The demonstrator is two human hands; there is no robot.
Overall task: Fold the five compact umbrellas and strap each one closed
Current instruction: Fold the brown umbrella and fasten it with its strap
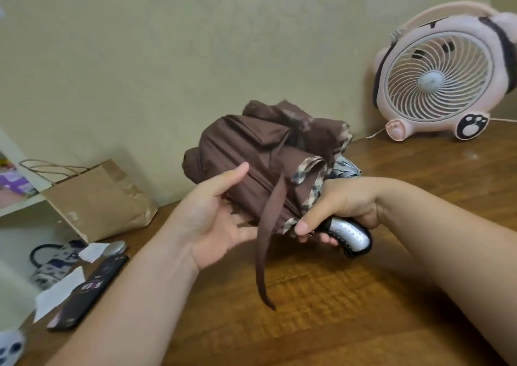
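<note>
Umbrella: brown compact umbrella (251,153) with checked trim at the cloth edge, held up above the table near the middle of the scene; the cloth is gathered in loose, bulky folds and is not wrapped tight.
Strap: long brown strap (268,242), unfastened, hanging from the cloth down between the two hands, its end close to the table top.
Handle: silver and black handle (349,233) at the near right end of the umbrella.
Right hand: right hand (344,206) wrapped around the handle, fingers curled tight about it.
Left hand: left hand (215,226) palm up under the near left side of the cloth, fingers fairly straight beneath the folds, thumb stretched along the top of the fabric.
Second umbrella: grey patterned cloth (347,167) showing just behind the brown one, to the right; I cannot tell how far it is folded.
Table: brown wooden table (307,309) under both arms.
Fan: pink desk fan (436,77) with paw-print feet, standing at the far right against the wall.
Paper bag: brown paper bag (103,198) with string handles, far left, leaning.
Black case: flat black case (92,290) at the near left edge of the table.
Paper slips: white paper slips (58,290) just beside the case.
Shelf: white shelf (16,186) at the far left.
</note>
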